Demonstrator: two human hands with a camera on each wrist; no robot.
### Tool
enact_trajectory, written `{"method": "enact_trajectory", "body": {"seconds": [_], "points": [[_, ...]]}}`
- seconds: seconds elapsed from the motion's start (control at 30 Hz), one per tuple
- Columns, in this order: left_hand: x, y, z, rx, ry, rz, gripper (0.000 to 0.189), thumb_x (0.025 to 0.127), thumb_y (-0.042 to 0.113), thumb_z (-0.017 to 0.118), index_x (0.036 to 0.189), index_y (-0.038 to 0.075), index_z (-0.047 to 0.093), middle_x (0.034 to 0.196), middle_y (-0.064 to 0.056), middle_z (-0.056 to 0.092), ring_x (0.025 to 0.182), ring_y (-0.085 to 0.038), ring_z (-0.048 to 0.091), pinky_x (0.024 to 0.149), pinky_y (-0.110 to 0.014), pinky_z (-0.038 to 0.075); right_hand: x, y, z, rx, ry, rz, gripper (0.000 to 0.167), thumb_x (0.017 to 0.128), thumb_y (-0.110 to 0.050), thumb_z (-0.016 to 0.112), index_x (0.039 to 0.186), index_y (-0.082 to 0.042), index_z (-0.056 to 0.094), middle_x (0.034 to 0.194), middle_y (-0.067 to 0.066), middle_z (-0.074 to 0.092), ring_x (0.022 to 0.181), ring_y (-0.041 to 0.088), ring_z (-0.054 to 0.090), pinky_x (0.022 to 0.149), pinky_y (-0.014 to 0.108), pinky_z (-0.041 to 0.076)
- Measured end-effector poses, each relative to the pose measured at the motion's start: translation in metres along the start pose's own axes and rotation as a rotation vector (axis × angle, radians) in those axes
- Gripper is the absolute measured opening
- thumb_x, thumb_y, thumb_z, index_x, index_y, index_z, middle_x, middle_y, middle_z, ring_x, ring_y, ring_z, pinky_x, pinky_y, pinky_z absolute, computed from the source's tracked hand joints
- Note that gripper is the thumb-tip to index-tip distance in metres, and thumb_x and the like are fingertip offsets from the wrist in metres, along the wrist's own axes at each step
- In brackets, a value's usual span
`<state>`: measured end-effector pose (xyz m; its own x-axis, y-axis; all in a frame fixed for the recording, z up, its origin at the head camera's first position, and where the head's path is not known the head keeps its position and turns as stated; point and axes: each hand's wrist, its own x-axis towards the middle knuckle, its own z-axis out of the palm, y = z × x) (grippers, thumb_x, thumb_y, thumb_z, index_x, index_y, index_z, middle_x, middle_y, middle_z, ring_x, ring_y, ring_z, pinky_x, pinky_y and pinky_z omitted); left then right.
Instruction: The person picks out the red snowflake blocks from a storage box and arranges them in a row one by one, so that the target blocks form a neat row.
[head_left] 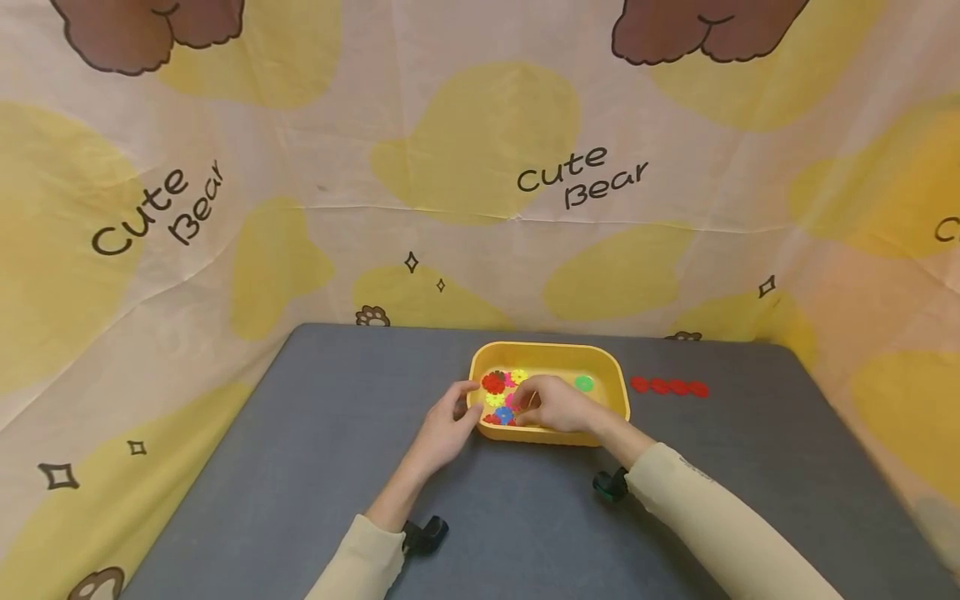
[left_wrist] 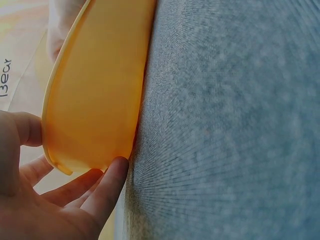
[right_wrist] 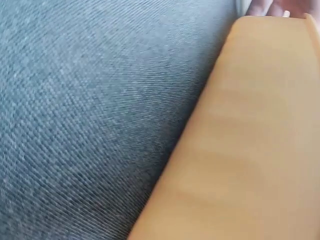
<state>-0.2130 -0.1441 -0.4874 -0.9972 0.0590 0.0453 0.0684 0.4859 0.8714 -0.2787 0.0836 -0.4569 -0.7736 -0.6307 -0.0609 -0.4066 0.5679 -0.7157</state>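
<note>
A yellow plastic tub (head_left: 551, 348) stands on the table with several flower-edged plastic discs inside. Red (head_left: 492, 382), yellow (head_left: 495, 400) and blue discs (head_left: 505, 414) cluster at its left end, pink ones among them. A green disc (head_left: 584, 383) lies apart toward the right end. My left hand (head_left: 444, 427) grips the tub's left end, thumb at the rim and fingers (left_wrist: 111, 182) against the outer wall. Reaching over the near rim, my right hand (head_left: 553, 403) has its bent fingers down among the discs. I cannot tell whether it pinches one; the right wrist view shows mostly tub wall.
Just right of the tub, several red discs (head_left: 669, 387) lie in a row on the dark grey tabletop (head_left: 360, 379). A printed cloth (head_left: 465, 183) hangs behind the table and along both sides. Dark wrist straps (head_left: 426, 536) sit near both sleeves.
</note>
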Motion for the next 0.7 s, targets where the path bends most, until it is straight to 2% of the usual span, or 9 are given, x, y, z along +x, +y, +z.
{"method": "enact_trajectory", "body": {"seconds": [0.13,0.3,0.47,0.7], "points": [[0.000,0.000,0.001,-0.003,-0.003,0.008,0.038,0.103,0.029,0.061,0.139,0.017,0.057,0.140,-0.012,0.059,0.125,-0.034,0.058,0.099,-0.055,0.048,0.003,0.004,0.003,0.015,-0.030,0.016,0.021,0.087,-0.013,0.081,0.107,-0.008,0.074,0.096,-0.001,0.070,0.088,0.019,0.059,0.085,0.037,0.053],[0.000,-0.001,0.003,0.001,0.000,-0.001,0.039,0.102,0.028,0.062,0.139,0.017,0.056,0.141,-0.011,0.058,0.126,-0.033,0.058,0.100,-0.054,0.047,0.009,0.011,0.006,0.041,-0.060,0.009,0.021,0.085,-0.010,0.082,0.104,-0.006,0.075,0.091,-0.001,0.068,0.084,0.018,0.059,0.082,0.032,0.053],[0.000,0.000,0.002,-0.005,0.004,0.000,0.039,0.102,0.029,0.061,0.140,0.017,0.056,0.144,-0.010,0.056,0.128,-0.034,0.056,0.102,-0.056,0.046,0.015,0.015,0.008,0.010,-0.084,-0.009,0.020,0.083,-0.002,0.082,0.101,-0.005,0.074,0.086,-0.001,0.064,0.082,0.017,0.056,0.078,0.029,0.051],[0.001,-0.001,0.000,-0.001,0.008,0.005,0.039,0.102,0.029,0.062,0.139,0.018,0.056,0.144,-0.011,0.056,0.128,-0.034,0.056,0.101,-0.056,0.047,0.020,0.017,0.010,-0.003,-0.073,-0.012,0.020,0.083,-0.004,0.082,0.100,-0.007,0.073,0.084,-0.001,0.064,0.080,0.017,0.057,0.075,0.029,0.051]]}}
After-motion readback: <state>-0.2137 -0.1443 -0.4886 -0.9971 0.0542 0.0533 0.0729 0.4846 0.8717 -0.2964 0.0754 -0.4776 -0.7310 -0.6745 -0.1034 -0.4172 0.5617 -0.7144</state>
